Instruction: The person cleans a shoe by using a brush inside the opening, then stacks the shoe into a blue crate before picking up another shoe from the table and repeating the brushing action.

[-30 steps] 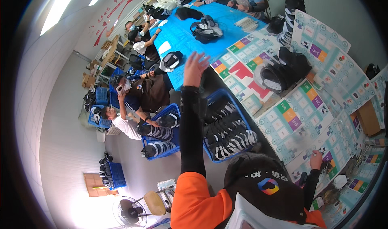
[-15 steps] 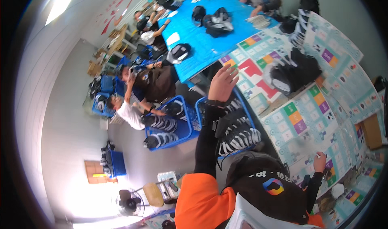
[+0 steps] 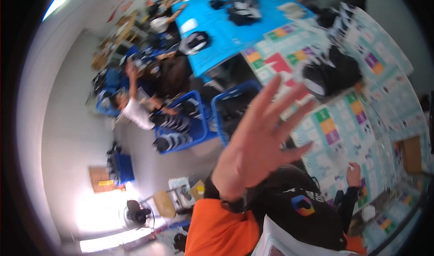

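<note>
My left hand (image 3: 262, 143) is raised close to the view, with its fingers spread apart and nothing in it. It hides part of a blue crate (image 3: 214, 116) behind it. At the right, my right hand (image 3: 354, 174) is over the sheet-covered worktable (image 3: 312, 163), its fingers curled in. Whatever it may hold is too small and blurred to make out. On the far part of that table lies a pile of black and grey caps (image 3: 332, 73). Below my hands are a black cap (image 3: 294, 206) with a colourful emblem and my orange sleeve (image 3: 221, 226).
A blue-covered table (image 3: 226, 43) stands beyond, bearing a black-and-white cap (image 3: 195, 42) and a dark heap (image 3: 244, 9). Another blue crate (image 3: 199, 140) contains nested caps. A person in white (image 3: 138, 113) reaches to it; others sit farther back. A fan (image 3: 138, 213) stands lower left.
My left hand has come from over the table edge down and nearer to the view, and looks much larger. My right hand stays over the worktable. The whole view has shifted slightly.
</note>
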Action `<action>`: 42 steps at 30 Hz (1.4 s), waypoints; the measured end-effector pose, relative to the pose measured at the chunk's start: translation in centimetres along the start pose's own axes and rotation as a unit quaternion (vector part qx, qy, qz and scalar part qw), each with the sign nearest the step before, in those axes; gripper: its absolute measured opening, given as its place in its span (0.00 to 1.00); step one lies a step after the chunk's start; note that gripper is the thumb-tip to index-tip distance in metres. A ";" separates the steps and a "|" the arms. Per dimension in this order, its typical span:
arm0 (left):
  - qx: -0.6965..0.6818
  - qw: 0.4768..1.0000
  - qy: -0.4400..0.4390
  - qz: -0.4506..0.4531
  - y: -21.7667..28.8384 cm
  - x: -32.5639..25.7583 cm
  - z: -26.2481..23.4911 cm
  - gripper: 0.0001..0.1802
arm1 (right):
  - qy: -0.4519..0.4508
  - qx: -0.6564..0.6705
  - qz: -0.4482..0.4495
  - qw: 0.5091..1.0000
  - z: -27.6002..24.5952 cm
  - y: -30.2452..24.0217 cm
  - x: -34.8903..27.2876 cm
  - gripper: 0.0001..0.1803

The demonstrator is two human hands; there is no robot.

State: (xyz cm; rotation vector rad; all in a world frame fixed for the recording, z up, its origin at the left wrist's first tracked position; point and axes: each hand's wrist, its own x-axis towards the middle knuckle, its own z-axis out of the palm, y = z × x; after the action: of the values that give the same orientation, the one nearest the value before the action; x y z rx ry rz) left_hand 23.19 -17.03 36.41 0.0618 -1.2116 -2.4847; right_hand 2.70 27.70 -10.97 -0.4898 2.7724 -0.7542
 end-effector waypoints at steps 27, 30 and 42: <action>0.845 0.375 -0.315 0.217 -42.9 34.3 -26.1 0.07 | 0.165 -0.033 0.244 0.955 -4.3 -6.3 -15.3 0.08; 0.816 0.417 -0.388 0.097 -38.8 34.9 -25.1 0.11 | 0.160 -0.013 0.208 0.965 -4.4 -7.1 -13.9 0.11; 0.544 0.800 -0.240 -0.074 -32.0 12.8 -22.9 0.12 | 0.079 0.258 -0.050 0.961 -2.4 -23.4 2.5 0.24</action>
State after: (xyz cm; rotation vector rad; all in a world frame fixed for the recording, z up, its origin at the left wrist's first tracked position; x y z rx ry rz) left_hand 5.88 -20.77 -0.99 -0.1943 -2.7823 -1.5746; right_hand 5.71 8.82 2.98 -0.4779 2.5448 -1.5406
